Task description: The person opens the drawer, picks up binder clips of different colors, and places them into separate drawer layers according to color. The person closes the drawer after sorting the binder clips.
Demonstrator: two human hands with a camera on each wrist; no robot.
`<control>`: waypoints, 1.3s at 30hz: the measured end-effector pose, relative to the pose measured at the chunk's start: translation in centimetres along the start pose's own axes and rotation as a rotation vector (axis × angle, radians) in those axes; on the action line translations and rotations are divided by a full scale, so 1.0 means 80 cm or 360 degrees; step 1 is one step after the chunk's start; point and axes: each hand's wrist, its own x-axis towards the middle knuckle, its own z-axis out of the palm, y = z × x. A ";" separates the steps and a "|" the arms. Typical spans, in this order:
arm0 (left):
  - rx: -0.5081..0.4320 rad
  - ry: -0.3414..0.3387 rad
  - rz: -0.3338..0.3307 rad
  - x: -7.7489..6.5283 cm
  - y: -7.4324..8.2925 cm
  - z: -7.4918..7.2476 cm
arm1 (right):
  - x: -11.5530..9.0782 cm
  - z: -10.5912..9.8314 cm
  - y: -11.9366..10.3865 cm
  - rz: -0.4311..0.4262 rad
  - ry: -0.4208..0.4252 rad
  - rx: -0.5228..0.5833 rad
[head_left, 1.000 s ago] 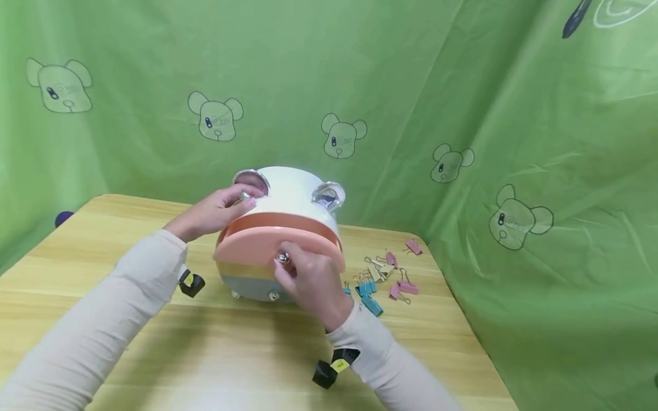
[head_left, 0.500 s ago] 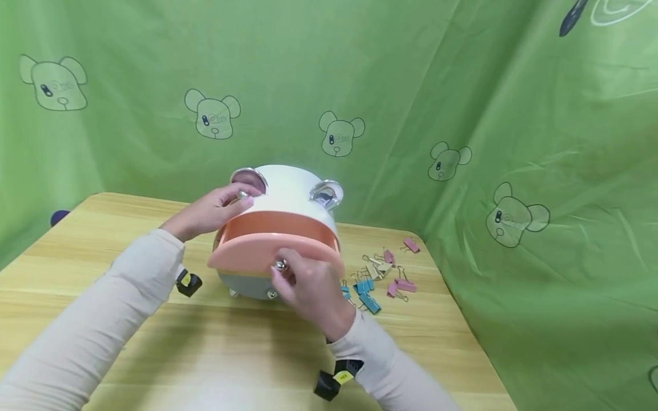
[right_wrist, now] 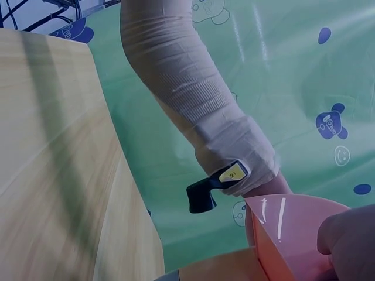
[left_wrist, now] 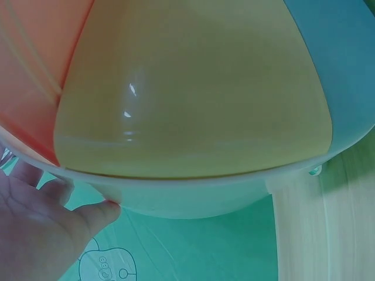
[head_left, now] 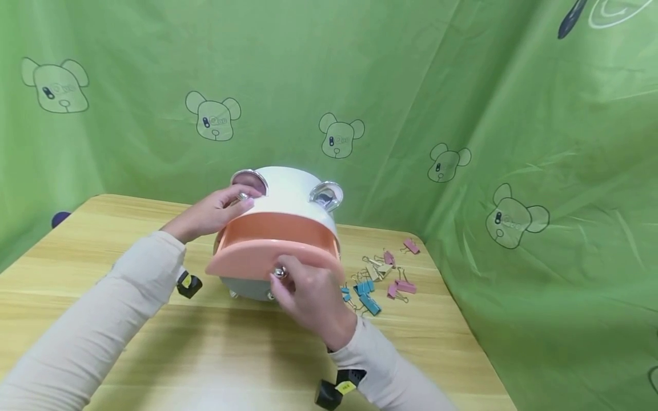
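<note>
Right hand (right_wrist: 354, 244) at front of pink drawer (right_wrist: 296, 225)

We note its fingertips hidden; above the drawer, a pale sleeve (right_wrist: 181, 82) with black wrist camera (right_wrist: 203, 196); to the drawer's left, a wooden tabletop (right_wrist: 58, 193); behind the drawer, green curtain (right_wrist: 287, 123).

Glossy plastic against wood grain and creased cloth

Towards the far edge of the tabletop (head_left: 221, 359), the white casing (head_left: 290, 187) is smooth plastic with a soft gloss. The coral drawer (head_left: 247, 258) looks like shiny plastic, bright streaks of reflected light showing on it in the right wrist view. The silver knob (head_left: 279, 273) and mirror-bright ears (head_left: 326, 196) look chromed; whether solid metal cannot be told. In the left wrist view the yellow panel (left_wrist: 193, 88) is glossy, with sharp highlights. The tabletop has a pale wood-grain finish and satin sheen. Near its right edge, the binder clips (head_left: 370, 303) look like painted metal with bare wire. The sleeves (head_left: 97, 319) are wrinkled matt cloth; the green backdrop (head_left: 283, 68) is creased, faintly shiny sheeting.
</note>
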 end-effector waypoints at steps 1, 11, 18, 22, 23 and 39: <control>0.0000 0.0001 0.0001 0.000 0.000 0.000 | -0.001 -0.001 -0.001 -0.0002 0.0000 -0.0004; 0.0013 0.0012 -0.0028 0.001 -0.001 0.000 | -0.003 -0.007 -0.007 0.0005 -0.0033 -0.0019; 0.0026 0.0014 -0.0027 0.001 0.001 0.000 | -0.005 -0.009 -0.009 0.0007 -0.0054 -0.0021; 0.0013 0.0013 -0.0012 0.001 0.000 0.001 | -0.006 -0.010 -0.010 0.0016 -0.0072 -0.0019; 0.0009 0.0013 -0.0007 0.001 0.000 0.001 | -0.007 -0.010 -0.010 0.0017 -0.0074 -0.0019; -0.0002 0.0026 0.0006 -0.001 0.000 0.003 | -0.009 -0.013 -0.010 -0.0058 0.0012 0.0067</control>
